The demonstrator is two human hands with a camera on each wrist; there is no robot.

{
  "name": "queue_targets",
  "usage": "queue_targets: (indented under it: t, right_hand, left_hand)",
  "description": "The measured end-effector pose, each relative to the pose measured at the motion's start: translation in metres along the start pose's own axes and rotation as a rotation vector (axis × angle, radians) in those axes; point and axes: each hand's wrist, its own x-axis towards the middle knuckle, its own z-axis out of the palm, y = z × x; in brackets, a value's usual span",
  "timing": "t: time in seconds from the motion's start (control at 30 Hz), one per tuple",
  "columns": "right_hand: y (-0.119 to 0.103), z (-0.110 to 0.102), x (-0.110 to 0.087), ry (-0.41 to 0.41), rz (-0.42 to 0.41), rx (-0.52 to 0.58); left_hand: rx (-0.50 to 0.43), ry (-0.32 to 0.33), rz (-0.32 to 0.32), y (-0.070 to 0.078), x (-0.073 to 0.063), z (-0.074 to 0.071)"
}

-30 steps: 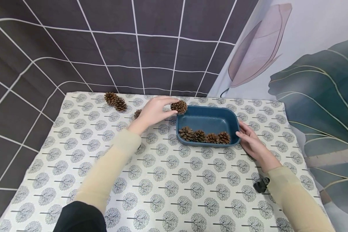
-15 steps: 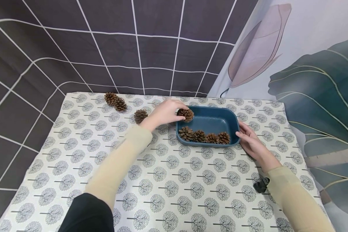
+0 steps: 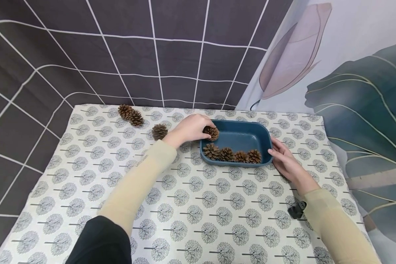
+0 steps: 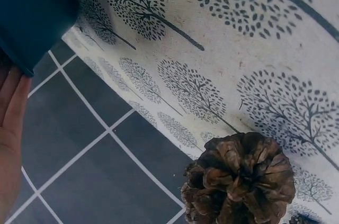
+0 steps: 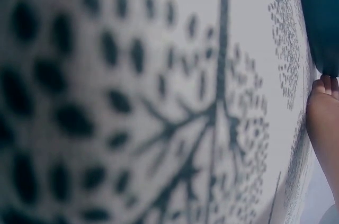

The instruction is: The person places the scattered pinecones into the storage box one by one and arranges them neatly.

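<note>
In the head view my left hand [image 3: 194, 127] pinches a brown pine cone [image 3: 212, 133] between thumb and fingers, inside the left end of a blue rectangular tub [image 3: 236, 124]. Several more pine cones [image 3: 241, 156] stand in a row along the tub's near wall. At the tub's right end, my right hand [image 3: 286, 160] holds the wall, thumb at the rim and fingers along the outside. The left wrist view catches the edge of the left hand [image 4: 11, 128] at the tub's rim, the held cone hidden. Only a corner of the tub [image 5: 324, 17] shows beside the right hand [image 5: 324, 113] in the right wrist view.
One loose pine cone [image 3: 160, 131] lies left of the tub, just behind the left wrist. Two more pine cones [image 3: 131, 114] touch each other near the table's back left edge. A tree-print cloth [image 3: 198, 216] covers the table. A dark grid-patterned curtain [image 3: 132, 55] hangs behind.
My left hand has moved right and down, carrying its pine cone from over the tub's back left corner into the tub. The loose cone behind the wrist has come into fuller view. My right hand stays put.
</note>
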Motion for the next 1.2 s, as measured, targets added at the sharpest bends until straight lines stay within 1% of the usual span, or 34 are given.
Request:
queue_targets:
  t: [0.13,0.43,0.7,0.93,1.2]
  right_hand:
    - [0.0001,-0.0003,0.0002,0.002,0.002,-0.003]
    - [-0.0005,-0.0003,-0.0005,0.011,0.009,-0.024]
    - [-0.0010,-0.0017,0.0000,0.002,0.009,-0.039]
    - [-0.0015,-0.0015,-0.0002,0.006,0.009,-0.034]
    - [-0.0010,-0.0012,0.0005,0.009,0.024,-0.043]
  left_hand:
    - [0.009,-0.019,0.021,0.0007,0.0005,0.0007]
    - [0.007,-0.017,0.048,-0.0037,-0.0006,0.0056]
    - [-0.006,-0.029,0.047,-0.0047,-0.0024,0.0066]
    - [0.020,-0.053,0.037,-0.0025,-0.0014,0.0071]
    - [0.015,-0.044,0.036,-0.0034,-0.0021,0.0092]
